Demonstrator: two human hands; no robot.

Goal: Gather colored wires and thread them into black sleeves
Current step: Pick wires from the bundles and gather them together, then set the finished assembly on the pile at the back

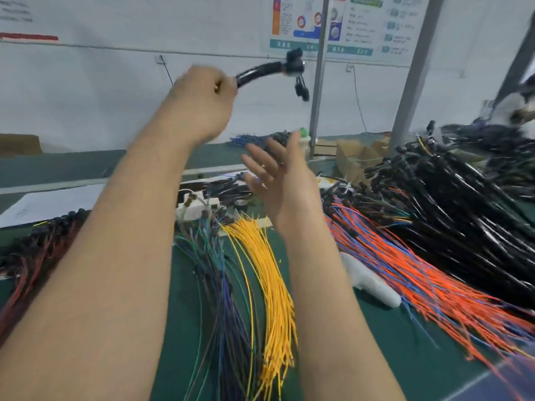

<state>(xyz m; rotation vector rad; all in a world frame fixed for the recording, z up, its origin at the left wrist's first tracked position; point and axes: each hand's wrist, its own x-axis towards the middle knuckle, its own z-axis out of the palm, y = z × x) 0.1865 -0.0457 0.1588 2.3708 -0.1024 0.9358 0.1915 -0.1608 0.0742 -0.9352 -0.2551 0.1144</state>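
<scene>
My left hand [199, 104] is raised high over the table and grips one end of a black sleeved harness [260, 72]. The harness curves up to the right, and black connectors dangle from its far end. My right hand [285, 183] hovers lower with its fingers spread and holds nothing. On the green table below lie a bundle of yellow wires [269, 279], a bundle of dark blue and green wires [223, 285] and a spread of orange and blue wires [419, 273].
A big heap of black sleeved harnesses [463, 204] fills the right side. Red and black wires [34, 247] lie at the left. A white power strip [197, 205] and papers sit behind the bundles, a white object [373, 280] lies by the orange wires, and grey posts [318, 82] stand at the back.
</scene>
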